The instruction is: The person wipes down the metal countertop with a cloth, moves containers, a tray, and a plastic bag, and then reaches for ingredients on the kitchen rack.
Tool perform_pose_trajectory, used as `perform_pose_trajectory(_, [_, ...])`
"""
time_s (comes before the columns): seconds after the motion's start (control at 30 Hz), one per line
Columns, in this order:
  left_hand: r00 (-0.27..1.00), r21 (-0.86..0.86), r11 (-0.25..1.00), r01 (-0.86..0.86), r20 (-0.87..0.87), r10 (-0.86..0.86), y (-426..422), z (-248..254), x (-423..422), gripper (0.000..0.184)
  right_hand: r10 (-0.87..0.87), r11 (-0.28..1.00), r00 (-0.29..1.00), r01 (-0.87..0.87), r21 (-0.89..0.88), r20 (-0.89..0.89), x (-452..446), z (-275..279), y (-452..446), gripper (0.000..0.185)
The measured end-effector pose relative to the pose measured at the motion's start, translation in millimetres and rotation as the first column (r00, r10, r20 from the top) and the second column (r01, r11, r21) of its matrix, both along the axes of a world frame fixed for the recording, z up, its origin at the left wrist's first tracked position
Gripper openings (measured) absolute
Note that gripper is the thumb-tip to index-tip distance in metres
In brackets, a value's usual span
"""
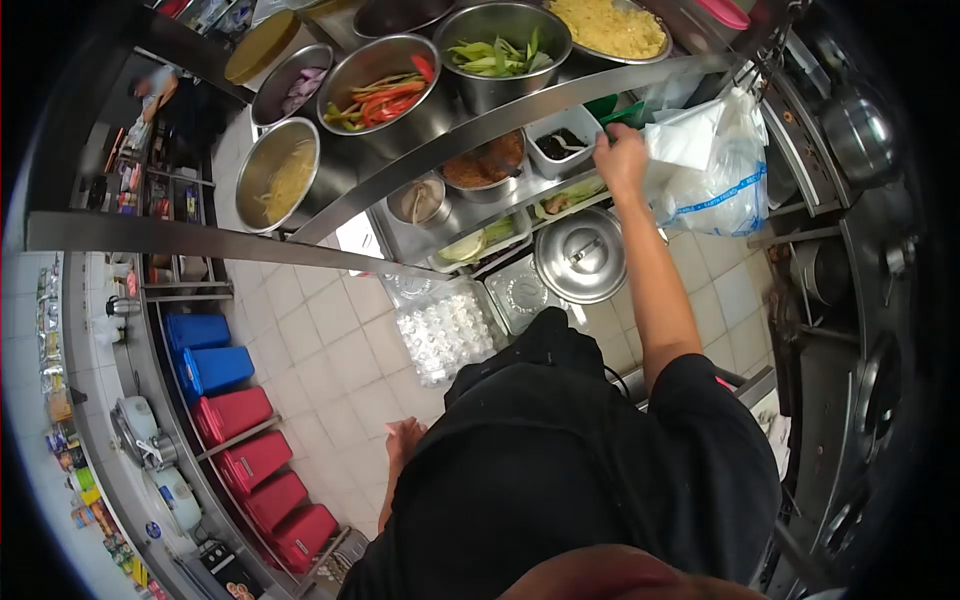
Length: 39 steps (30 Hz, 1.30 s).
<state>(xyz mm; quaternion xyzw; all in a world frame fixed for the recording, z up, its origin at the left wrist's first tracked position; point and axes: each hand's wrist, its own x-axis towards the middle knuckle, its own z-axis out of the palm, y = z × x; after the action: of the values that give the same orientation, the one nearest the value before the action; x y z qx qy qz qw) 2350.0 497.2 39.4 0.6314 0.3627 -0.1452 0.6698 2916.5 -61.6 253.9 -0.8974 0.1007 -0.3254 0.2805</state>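
My right hand [622,160] reaches out to the shelf, its fingers curled beside a white tub of dark sauce [562,143]. A green item [627,115] lies right at the fingertips; whether the fingers hold it or something smaller is hidden. White sheets [685,140] and a clear plastic bag with blue print [725,190] are just to the right of this hand. My left hand [405,438] hangs low by my side above the floor, with nothing visible in it and its fingers loosely apart.
Metal bowls hold red pepper strips [385,100], green vegetable pieces [500,58] and yellow shreds [605,28] on the upper shelf. Below are a lidded pot [582,255] and a clear tub of white pieces [445,330]. Red bins [255,460] line the left; another person [158,92] is far off.
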Motion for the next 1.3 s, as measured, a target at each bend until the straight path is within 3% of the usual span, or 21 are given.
perform_pose_trajectory(0.03, [0.945,0.217,0.921,0.325,-0.032,-0.326,6,-27,-7,0.042,0.037,0.999,0.998,-0.036,-0.018,0.048,9,13,-10,0.023])
perform_pose_trajectory(0.07, [0.99,-0.05,0.989,0.142,0.025,-0.141,-9,-26,-3,0.044,0.075,0.997,0.993,-0.071,-0.036,0.093,20,27,-21,0.022])
perform_pose_trajectory(0.1, [0.998,-0.167,0.984,0.059,0.032,-0.054,-14,-38,-3,0.046,0.108,0.993,0.985,-0.101,-0.055,0.136,31,31,-29,0.022])
perform_pose_trajectory(0.17, [0.992,-0.388,0.914,-0.115,0.008,0.128,-31,-48,3,0.05,0.175,0.952,0.978,-0.197,-0.235,-0.111,65,39,-38,0.022])
perform_pose_trajectory(0.2, [0.991,-0.33,0.936,-0.121,0.015,0.133,-43,-46,15,0.05,0.18,0.917,0.956,-0.249,-0.312,-0.233,84,41,-44,0.022])
perform_pose_trajectory(0.27, [0.994,-0.19,0.976,-0.106,-0.003,0.108,-74,-22,51,0.05,0.241,0.834,0.939,-0.331,-0.442,-0.247,123,2,-61,0.023])
perform_pose_trajectory(0.33, [0.991,-0.003,0.991,-0.135,-0.021,0.135,-86,1,82,0.048,0.354,0.751,0.924,-0.373,-0.546,-0.144,151,-26,-66,0.023])
perform_pose_trajectory(0.37, [0.997,0.173,0.985,-0.024,-0.073,0.037,-94,35,101,0.047,0.474,0.659,0.874,-0.435,-0.613,-0.109,139,-12,-65,0.021])
perform_pose_trajectory(0.4, [0.997,0.288,0.957,-0.037,-0.055,0.055,-97,49,112,0.048,0.512,0.635,0.836,-0.522,-0.57,-0.195,144,-6,-63,0.019])
perform_pose_trajectory(0.43, [0.997,0.389,0.92,-0.037,-0.048,0.061,-98,55,122,0.05,0.505,0.628,0.854,-0.465,-0.624,-0.127,156,-20,-71,0.016])
perform_pose_trajectory(0.5, [0.99,0.352,0.927,-0.13,-0.009,0.142,-97,63,125,0.05,0.407,0.64,0.894,-0.424,-0.641,-0.184,145,1,-74,0.015])
perform_pose_trajectory(0.67, [0.966,0.204,0.956,-0.209,-0.108,0.234,-98,60,105,0.053,0.449,0.618,0.879,-0.435,-0.655,-0.16,186,-17,-104,0.025])
perform_pose_trajectory(0.77, [0.941,-0.045,0.943,-0.33,0.067,0.333,-59,-52,40,0.049,0.473,0.637,0.868,-0.456,-0.621,-0.153,187,-14,-105,0.027])
perform_pose_trajectory(0.8, [0.972,0.038,0.972,-0.232,0.041,0.231,-81,-3,41,0.049,0.477,0.655,0.866,-0.465,-0.595,-0.152,180,-15,-105,0.027])
perform_pose_trajectory(0.83, [0.964,-0.213,0.951,-0.224,0.097,0.249,-85,21,39,0.049,0.472,0.68,0.868,-0.469,-0.564,-0.153,172,-14,-101,0.028])
perform_pose_trajectory(0.9, [0.981,-0.234,0.956,-0.179,0.031,0.191,-102,62,48,0.048,0.454,0.729,0.875,-0.475,-0.494,-0.172,157,-10,-92,0.029])
perform_pose_trajectory(1.03, [0.989,-0.059,0.991,-0.122,-0.088,0.117,-100,101,79,0.049,0.444,0.796,0.885,-0.46,-0.393,-0.136,145,11,-52,0.031])
perform_pose_trajectory(1.3, [0.995,0.2,0.98,-0.012,-0.096,0.032,-113,174,137,0.05,0.43,0.86,0.898,-0.438,-0.261,-0.091,143,30,-18,0.036])
